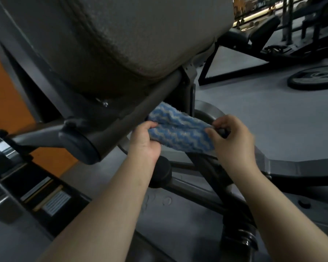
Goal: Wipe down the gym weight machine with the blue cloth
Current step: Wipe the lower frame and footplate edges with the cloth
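Blue cloth [180, 134]: a thick terry rag with pale zigzag stripes across blue pile, folded into a soft roll and stretched between both hands. It sits just under the grey steel tube [133, 112] that carries the grey padded vinyl cushion [121, 38] of the weight machine, and across a dark slanted bar [206, 171] of the frame. Its upper fold tucks in behind the tube; I cannot confirm from this angle whether the pile actually touches the tube there.

I note the left hand [145, 140] holds the left end of the cloth, fingers curled round the fabric with the thumb on top. The right hand [233, 135] pinches the right end, thumb and fingertips closed tight on the edge, the other fingers curled in beneath. Both forearms reach in from the lower edge of the view.

The tube ends in a dark rounded plastic cap [80, 142] to the left of the left hand. Below the cloth the frame runs down to a curved grey base plate [284, 165] on the grey gym floor [273, 110]. A black round weight plate [314, 77] lies flat on the floor at far right, well apart from the hands. An orange wall panel [4, 95] shows at the left behind the frame. The picture is slightly blurred throughout.
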Available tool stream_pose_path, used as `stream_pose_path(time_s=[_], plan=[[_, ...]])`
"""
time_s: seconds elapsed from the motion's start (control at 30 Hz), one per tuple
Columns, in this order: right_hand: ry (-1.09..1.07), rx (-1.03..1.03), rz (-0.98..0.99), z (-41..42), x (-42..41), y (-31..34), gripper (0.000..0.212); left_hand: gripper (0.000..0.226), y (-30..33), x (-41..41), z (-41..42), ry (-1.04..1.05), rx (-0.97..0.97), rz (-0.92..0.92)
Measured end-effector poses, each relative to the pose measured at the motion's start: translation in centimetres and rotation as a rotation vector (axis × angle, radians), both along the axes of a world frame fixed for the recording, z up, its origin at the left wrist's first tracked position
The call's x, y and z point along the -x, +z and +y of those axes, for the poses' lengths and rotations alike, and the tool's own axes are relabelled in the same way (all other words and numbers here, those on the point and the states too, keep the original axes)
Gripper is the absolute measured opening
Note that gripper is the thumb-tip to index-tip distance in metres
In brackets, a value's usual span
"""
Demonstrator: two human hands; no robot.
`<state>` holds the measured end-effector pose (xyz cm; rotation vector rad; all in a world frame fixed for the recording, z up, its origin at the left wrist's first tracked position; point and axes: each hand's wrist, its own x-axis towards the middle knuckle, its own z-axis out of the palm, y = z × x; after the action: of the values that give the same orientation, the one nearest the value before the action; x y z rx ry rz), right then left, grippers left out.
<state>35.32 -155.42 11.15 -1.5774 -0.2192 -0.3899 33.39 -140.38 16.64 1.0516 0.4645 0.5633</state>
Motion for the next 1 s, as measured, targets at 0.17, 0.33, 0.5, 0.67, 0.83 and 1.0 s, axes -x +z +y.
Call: stream_pose_path(time_s=[0.17, 0.33, 0.5, 0.67, 0.83, 1.0], plan=[[-0.038, -0.042, -0.196, 0.6, -1.2, 3.1, 0.017, 0.014, 1.0, -1.7, -0.5, 0.089, -0.004, -0.088], [-0.049, 0.035, -0.319, 1.7, -2.1, 4.2, 0.025, 0.026, 1.2, -1.6, -1.9, 0.338, -0.028, 0.165], [-0.093, -0.089, -0.204, 2.2, -3.1, 4.4, 0.032, 0.038, 1.1, -1.9, -2.5, 0.409, -0.143, 0.116], [-0.102, -0.199, -0.053, 3.1, -4.3, 4.2, 0.016, 0.017, 1.7, -2.4, -4.9, 0.365, -0.416, -0.09], [-0.073, -0.137, -0.28, 4.6, -3.1, 2.3, 0.025, 0.06, -1.3, -3.5, -6.0, 0.271, -0.967, -0.031], [-0.026, 0.143, -0.275, 4.2, -2.6, -0.9, 0.039, 0.073, -5.3, -3.2, -4.6, 0.155, -1.32, 0.111]])
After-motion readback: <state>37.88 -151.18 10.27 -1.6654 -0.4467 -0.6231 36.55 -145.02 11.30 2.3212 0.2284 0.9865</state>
